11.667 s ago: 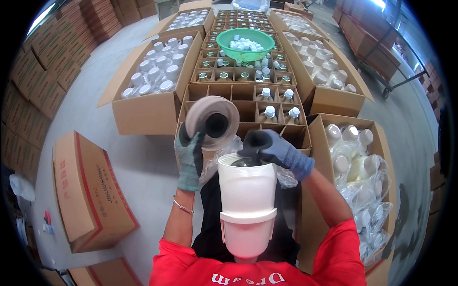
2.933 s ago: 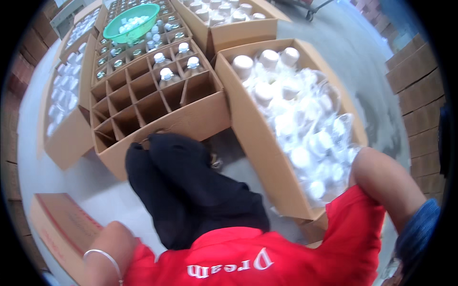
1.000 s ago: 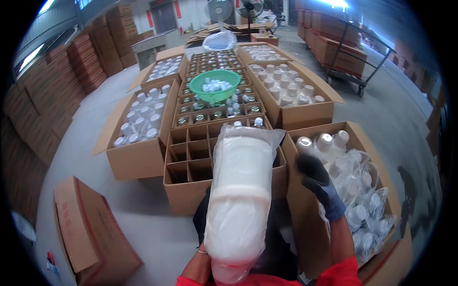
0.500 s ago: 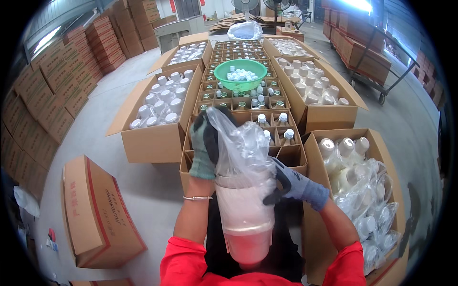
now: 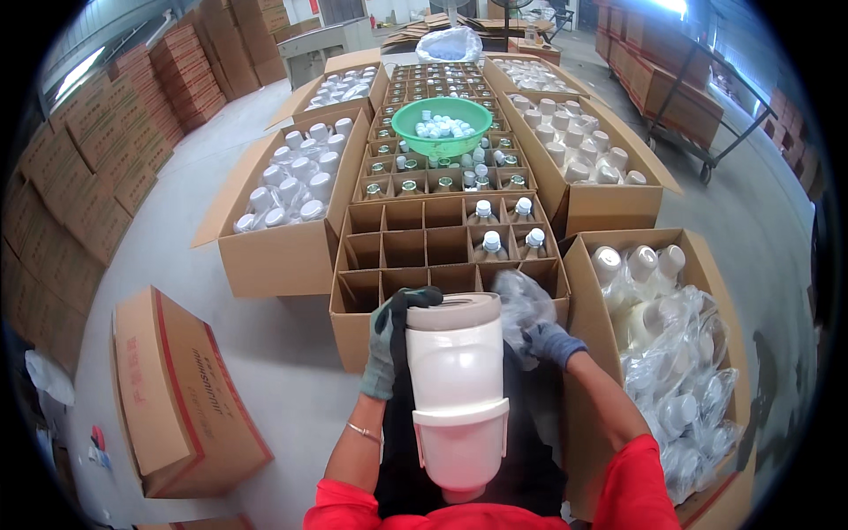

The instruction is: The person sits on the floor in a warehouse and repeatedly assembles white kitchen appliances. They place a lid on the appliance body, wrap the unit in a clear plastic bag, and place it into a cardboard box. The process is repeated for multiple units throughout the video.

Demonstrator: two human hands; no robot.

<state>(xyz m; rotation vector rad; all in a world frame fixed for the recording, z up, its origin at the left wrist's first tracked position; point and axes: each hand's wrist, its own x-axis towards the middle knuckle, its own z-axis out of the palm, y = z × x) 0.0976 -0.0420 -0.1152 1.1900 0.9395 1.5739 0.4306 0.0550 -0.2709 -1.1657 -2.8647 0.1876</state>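
A white plastic canister [image 5: 457, 367] with a greyish-beige collar stands out bare in front of my body. My left hand [image 5: 389, 340], in a grey-green and black glove, is closed on the collar's left side. A crumpled clear plastic bag [image 5: 525, 305] is bunched in my gloved right hand [image 5: 554, 344], just right of the canister and apart from it. Beyond both hands lies a divided cardboard box [image 5: 402, 215]; several white-capped bottles [image 5: 490, 247] occupy cells at its right side, while its other visible cells hold nothing.
A green basin [image 5: 484, 124] of white caps rests on boxes of bottles ahead. Open cartons of bagged white containers flank them, one carton [image 5: 579, 291] close at my right. A cardboard box [image 5: 190, 406] stands on the floor at left. A trolley [image 5: 707, 155] is far right.
The clear bag has come off the canister and moved right with my right hand, which now clutches it. My left hand has lowered from the bag's top to the canister's collar.
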